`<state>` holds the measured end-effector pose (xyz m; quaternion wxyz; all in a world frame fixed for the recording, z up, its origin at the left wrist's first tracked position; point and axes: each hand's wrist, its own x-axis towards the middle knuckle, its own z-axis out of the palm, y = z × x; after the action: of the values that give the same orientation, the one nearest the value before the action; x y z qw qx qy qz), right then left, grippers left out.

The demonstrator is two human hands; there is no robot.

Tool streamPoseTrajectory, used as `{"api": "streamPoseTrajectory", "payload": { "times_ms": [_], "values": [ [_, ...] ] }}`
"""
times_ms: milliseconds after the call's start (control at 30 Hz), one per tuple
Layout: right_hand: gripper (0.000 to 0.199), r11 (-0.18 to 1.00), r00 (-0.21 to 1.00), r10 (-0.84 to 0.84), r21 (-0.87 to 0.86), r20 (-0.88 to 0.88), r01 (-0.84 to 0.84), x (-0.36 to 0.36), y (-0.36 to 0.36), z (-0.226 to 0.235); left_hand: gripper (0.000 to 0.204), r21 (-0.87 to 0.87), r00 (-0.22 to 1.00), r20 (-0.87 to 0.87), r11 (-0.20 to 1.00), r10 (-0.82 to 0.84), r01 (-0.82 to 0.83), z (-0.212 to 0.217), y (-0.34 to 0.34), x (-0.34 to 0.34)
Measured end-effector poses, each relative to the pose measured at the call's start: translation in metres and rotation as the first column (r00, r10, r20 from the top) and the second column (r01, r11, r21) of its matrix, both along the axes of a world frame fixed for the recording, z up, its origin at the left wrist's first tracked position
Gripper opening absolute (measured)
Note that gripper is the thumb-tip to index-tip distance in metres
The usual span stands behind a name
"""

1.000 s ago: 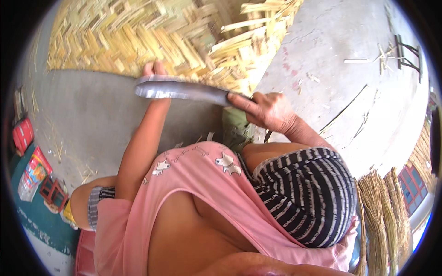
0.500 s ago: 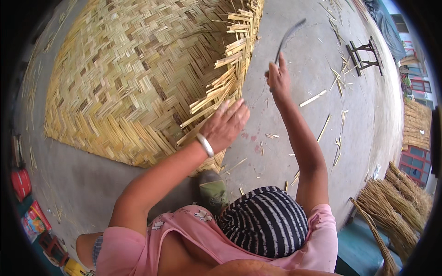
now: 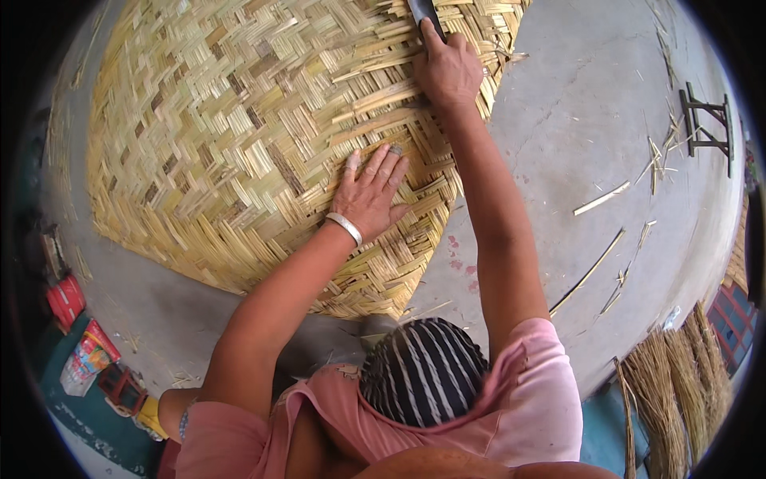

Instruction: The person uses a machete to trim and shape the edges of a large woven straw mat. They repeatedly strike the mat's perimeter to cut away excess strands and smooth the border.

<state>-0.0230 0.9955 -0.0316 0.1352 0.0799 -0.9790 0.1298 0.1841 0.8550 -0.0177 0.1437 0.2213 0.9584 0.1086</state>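
A large woven mat [image 3: 215,152] of flat straw-coloured strips fills the upper left and middle, its right edge folded over onto itself. My left hand [image 3: 370,188], a silver bangle at its wrist, lies flat on the mat near the fold, fingers outstretched. A grey band sits on one fingertip. Farther up, my right hand [image 3: 452,68] is closed around a curved knife [image 3: 424,11]. Its blade lies over the folded strip ends, partly cut off by the picture's upper edge. The handle is mostly hidden in my fist.
Loose strips [image 3: 601,199] lie scattered on the grey concrete floor [image 3: 558,144] to the right. A small dark wooden stool [image 3: 707,130] stands beyond them. Bundled stalks [image 3: 656,391] are at the lower right, red packages [image 3: 90,355] at the lower left.
The raised knife has come down leftward onto the mat in my right hand. My left hand has moved from the mat's upturned edge to flat on its surface. The edge now lies folded down.
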Motion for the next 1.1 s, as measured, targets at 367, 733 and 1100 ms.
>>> {"api": "streamPoseTrajectory", "payload": {
  "times_ms": [367, 733, 1100],
  "values": [
    [0.055, 0.994, 0.999, 0.0, -0.111, -0.053, -0.005, -0.004, 0.004, -0.005, 0.082, -0.143, 0.922, 0.383, 0.982, -0.064, 0.128, 0.046, 0.001, -0.031],
    [0.052, 0.998, 0.886, -0.018, 0.06, 0.463, -0.011, -0.024, -0.01, 0.035, 0.082, -0.272, 0.776, 0.513, 0.788, -0.367, 0.552, 0.088, -0.001, -0.092],
    [0.054, 0.976, 0.76, -0.076, 0.203, 0.645, -0.074, -0.036, -0.029, 0.056, 0.037, 0.415, 0.981, -0.141, 0.908, 0.133, -0.063, 0.04, -0.172, -0.255]
  ]
}}
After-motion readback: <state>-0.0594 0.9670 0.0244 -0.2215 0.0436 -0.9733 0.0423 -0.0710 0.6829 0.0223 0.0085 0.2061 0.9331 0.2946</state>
